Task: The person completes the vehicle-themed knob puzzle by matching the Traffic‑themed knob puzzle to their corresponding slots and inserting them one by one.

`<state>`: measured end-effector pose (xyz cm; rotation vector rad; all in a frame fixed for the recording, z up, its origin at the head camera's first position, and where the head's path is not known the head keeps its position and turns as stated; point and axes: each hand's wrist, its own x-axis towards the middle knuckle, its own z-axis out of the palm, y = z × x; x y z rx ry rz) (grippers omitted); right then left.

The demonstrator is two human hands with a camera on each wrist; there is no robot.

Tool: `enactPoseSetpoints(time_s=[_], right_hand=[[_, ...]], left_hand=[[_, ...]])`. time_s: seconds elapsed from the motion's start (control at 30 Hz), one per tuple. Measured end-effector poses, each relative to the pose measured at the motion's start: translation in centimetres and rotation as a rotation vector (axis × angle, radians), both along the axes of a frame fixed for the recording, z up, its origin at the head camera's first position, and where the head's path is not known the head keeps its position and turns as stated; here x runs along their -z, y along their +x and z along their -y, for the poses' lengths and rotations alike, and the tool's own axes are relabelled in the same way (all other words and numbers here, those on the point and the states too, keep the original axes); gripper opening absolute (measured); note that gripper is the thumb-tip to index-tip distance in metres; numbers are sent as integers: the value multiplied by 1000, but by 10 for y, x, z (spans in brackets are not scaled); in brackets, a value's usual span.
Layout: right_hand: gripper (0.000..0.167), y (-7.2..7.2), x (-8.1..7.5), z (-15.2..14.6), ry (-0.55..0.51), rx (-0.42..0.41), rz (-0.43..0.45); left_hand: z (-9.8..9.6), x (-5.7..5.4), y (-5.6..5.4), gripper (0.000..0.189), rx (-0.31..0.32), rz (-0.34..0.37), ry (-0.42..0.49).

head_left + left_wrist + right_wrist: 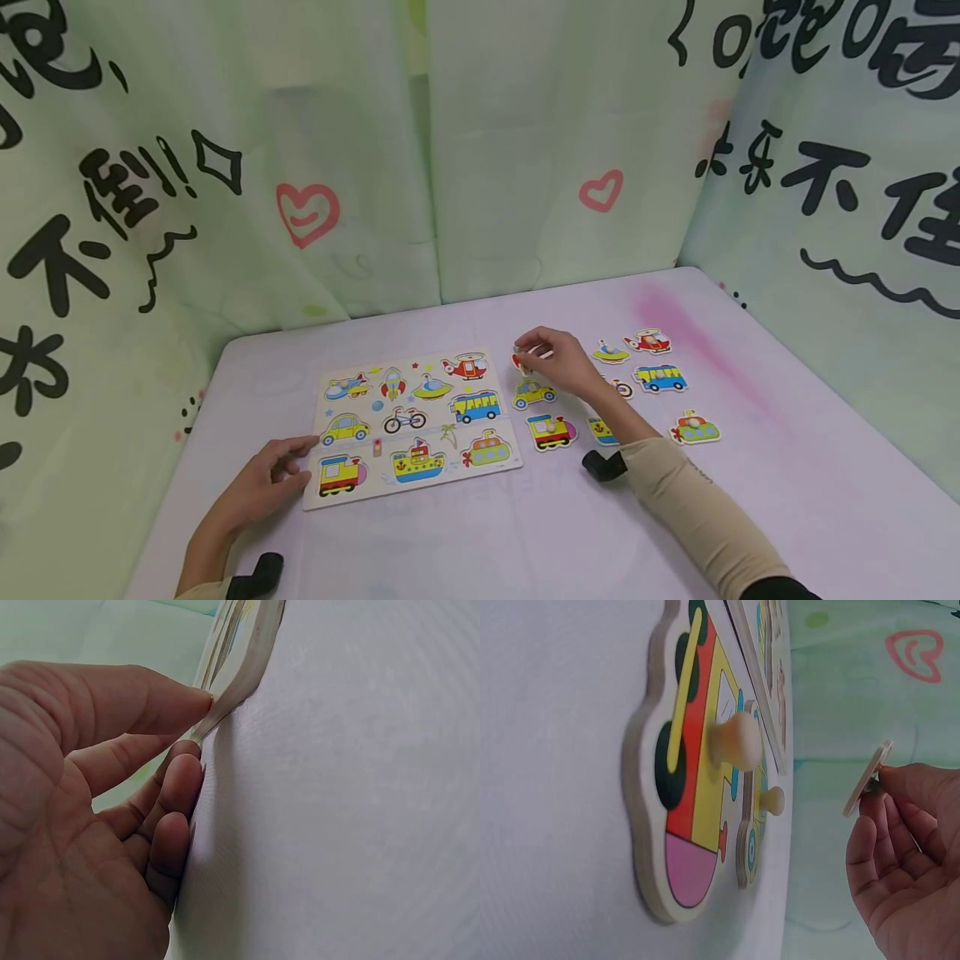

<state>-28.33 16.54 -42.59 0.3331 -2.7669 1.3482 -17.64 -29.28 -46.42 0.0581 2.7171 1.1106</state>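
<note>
A light wooden puzzle board (pixel 380 497) with printed vehicles lies on the table. My left hand (pixel 258 487) rests at its left edge. In the left wrist view, the thumb touches the board's rim (pixel 244 682), with the other fingers loosely bent beside it. My right hand (pixel 558 360) is above the table, right of the board. Its thumb and fingers pinch a small wooden puzzle piece (pixel 864 784), raised and seen nearly edge-on; a red patch shows, but most of its picture is hidden. Near that hand lie the yellow car piece (pixel 533 393) and train piece (pixel 551 432).
More knobbed pieces lie right of the board: a flying saucer (pixel 611 352), helicopter (pixel 648 341), bus (pixel 660 378) and submarine (pixel 695 427). The right forearm partly covers the bicycle (pixel 622 387) and ship (pixel 602 430). A printed curtain (pixel 495 233) stands behind the table.
</note>
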Motion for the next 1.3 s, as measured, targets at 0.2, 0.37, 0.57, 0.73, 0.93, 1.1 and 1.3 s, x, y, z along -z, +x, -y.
enactPoseSetpoints(time_s=[0.2, 0.37, 0.57, 0.73, 0.93, 1.1, 1.3], right_hand=[[22, 4, 1, 9, -26, -3, 2], [22, 6, 2, 16, -49, -21, 11], [21, 8, 0, 26, -50, -31, 5], [22, 8, -1, 34, -68, -48, -3], [23, 6, 0, 43, -89, -70, -3], [23, 3, 2, 53, -99, -91, 2], [21, 1, 3, 68, -110, -126, 9]], left_hand=[[1, 0, 1, 54, 24, -24, 3], [1, 0, 1, 53, 29, -27, 4], [-1, 0, 1, 55, 3, 2, 0], [-1, -1, 1, 54, 6, -7, -2], [-1, -2, 2, 53, 19, -19, 4], [-1, -2, 2, 53, 23, -26, 9], [-2, -2, 2, 53, 3, -9, 19]])
